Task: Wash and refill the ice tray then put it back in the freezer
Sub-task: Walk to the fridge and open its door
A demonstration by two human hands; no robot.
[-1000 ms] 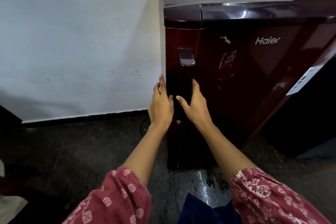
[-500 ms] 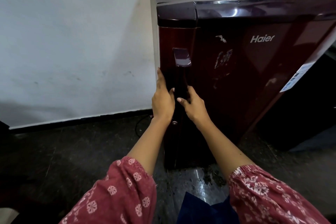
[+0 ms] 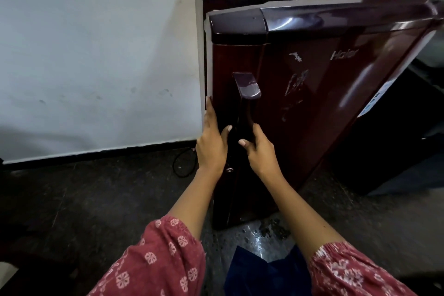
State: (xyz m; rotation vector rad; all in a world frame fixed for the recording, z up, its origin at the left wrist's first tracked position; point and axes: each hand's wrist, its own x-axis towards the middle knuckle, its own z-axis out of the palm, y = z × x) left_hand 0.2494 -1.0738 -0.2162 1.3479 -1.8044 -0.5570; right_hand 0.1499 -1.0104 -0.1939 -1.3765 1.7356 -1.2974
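A small maroon fridge [image 3: 317, 108] stands on the floor against a white wall. Its door [image 3: 300, 127] is slightly ajar, with a dark gap showing along the top left edge. My right hand [image 3: 260, 149] grips the lower part of the dark vertical door handle [image 3: 247, 103], fingers curled behind it. My left hand [image 3: 212, 142] lies with straight fingers against the door's left edge, thumb touching the front. The ice tray is not in view.
A white wall [image 3: 96, 55] with a black skirting runs to the left. A black cable [image 3: 182, 163] loops on the dark speckled floor [image 3: 96, 199] beside the fridge. A dark cabinet [image 3: 396, 151] stands at the right. The floor below the door looks wet.
Both hands reached the fridge; my right hand closed round the handle and the door has swung a little open. The view moved closer.
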